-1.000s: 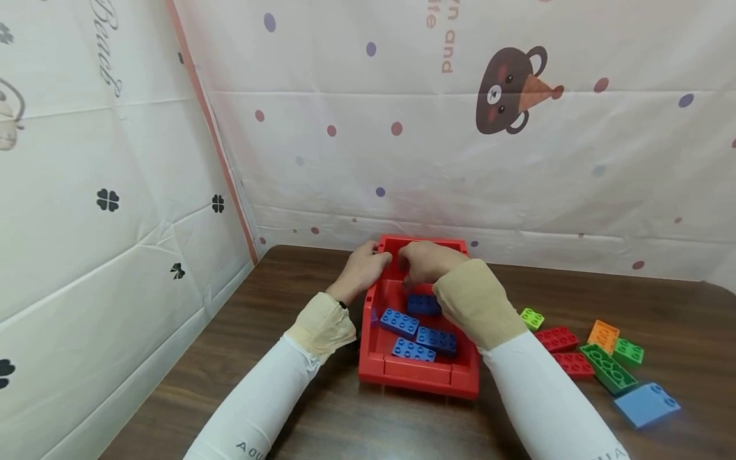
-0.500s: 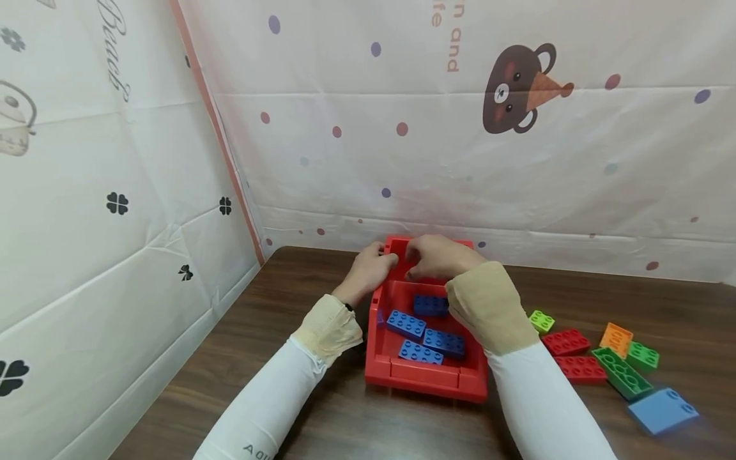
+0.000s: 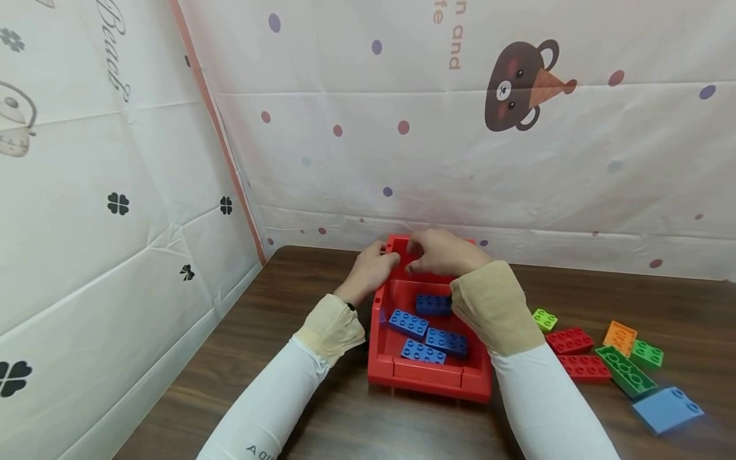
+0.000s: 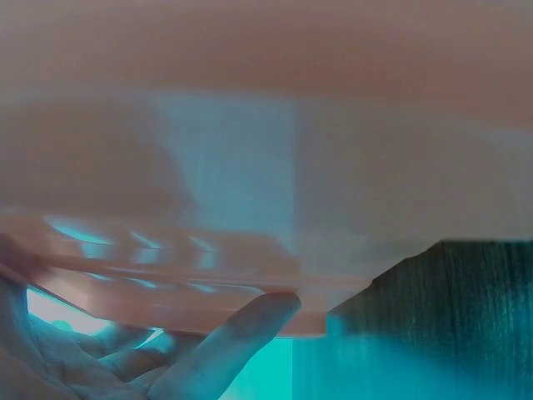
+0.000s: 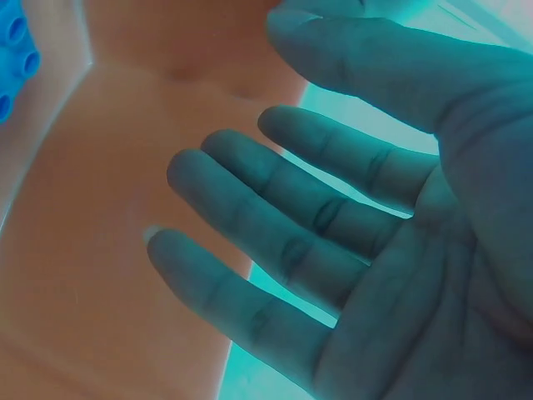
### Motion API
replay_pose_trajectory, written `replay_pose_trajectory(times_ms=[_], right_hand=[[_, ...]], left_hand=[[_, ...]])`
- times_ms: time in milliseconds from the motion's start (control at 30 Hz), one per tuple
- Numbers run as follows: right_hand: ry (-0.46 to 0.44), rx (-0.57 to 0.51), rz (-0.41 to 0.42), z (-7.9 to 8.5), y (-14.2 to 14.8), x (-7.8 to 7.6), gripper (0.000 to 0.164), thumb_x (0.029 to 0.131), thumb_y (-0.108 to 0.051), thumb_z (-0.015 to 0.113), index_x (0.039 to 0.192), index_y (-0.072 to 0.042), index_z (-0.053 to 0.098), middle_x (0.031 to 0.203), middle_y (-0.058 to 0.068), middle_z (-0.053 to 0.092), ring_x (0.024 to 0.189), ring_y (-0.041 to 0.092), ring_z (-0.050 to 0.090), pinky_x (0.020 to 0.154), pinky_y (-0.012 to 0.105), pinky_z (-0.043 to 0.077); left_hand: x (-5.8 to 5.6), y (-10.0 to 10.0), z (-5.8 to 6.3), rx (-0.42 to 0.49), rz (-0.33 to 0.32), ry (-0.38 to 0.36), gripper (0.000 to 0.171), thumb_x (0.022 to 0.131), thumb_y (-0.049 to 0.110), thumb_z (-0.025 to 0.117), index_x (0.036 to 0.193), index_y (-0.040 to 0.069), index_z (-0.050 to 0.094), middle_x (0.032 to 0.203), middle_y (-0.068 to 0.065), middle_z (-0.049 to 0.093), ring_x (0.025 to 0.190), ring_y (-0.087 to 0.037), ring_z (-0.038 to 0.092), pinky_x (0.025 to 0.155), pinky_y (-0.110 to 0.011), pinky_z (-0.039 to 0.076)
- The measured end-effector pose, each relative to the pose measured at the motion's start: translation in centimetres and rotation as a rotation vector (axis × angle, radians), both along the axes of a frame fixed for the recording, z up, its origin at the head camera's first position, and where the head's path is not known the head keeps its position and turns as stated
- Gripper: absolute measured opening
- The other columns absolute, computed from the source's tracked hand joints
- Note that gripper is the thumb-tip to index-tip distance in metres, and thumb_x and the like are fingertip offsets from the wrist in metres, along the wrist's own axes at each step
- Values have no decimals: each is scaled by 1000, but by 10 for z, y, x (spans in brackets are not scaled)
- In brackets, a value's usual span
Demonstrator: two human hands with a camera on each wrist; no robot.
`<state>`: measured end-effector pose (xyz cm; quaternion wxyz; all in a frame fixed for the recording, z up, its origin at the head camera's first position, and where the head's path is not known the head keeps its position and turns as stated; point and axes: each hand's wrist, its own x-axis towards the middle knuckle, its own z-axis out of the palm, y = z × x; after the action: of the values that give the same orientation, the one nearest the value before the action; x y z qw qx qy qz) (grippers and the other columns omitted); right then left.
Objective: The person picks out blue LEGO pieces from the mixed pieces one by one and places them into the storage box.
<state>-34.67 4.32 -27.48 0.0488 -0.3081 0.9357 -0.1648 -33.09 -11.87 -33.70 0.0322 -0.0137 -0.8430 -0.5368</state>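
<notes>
A red plastic box sits on the table, with several blue toy bricks lying in its front part. My left hand grips the box's left edge near the back. In the left wrist view its thumb lies along the box wall, with the other fingers behind. My right hand hovers over the back part of the box. In the right wrist view its fingers are spread and slightly bent, with nothing in them. The right hand and cuff hide the box's back right side.
Right of the box lie loose bricks: lime, red, orange, green and a light blue sloped one. A patterned sheet hangs behind the wooden table.
My right hand has risen a little toward the back of the box, away from the blue bricks. The left hand stays on the edge. The head view has shifted slightly.
</notes>
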Motion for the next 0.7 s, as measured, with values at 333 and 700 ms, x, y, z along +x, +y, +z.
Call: replay_pose_trajectory(times_ms=[333, 700], right_hand=[[20, -72, 0, 4, 0, 0, 33, 85, -24, 71, 114, -10, 63, 104, 8, 66, 90, 22, 61, 87, 45, 56], [35, -65, -2, 12, 1, 5, 35, 84, -27, 71, 114, -10, 63, 101, 7, 66, 87, 22, 61, 84, 44, 57]], left_hand=[[1, -1, 3, 7, -13, -9, 30, 90, 21, 48, 116, 6, 53, 102, -16, 63, 88, -37, 65, 72, -43, 61], [1, -1, 4, -20, -14, -9, 29, 90, 21, 48, 114, 6, 53, 99, -15, 63, 86, -34, 65, 73, -44, 60]])
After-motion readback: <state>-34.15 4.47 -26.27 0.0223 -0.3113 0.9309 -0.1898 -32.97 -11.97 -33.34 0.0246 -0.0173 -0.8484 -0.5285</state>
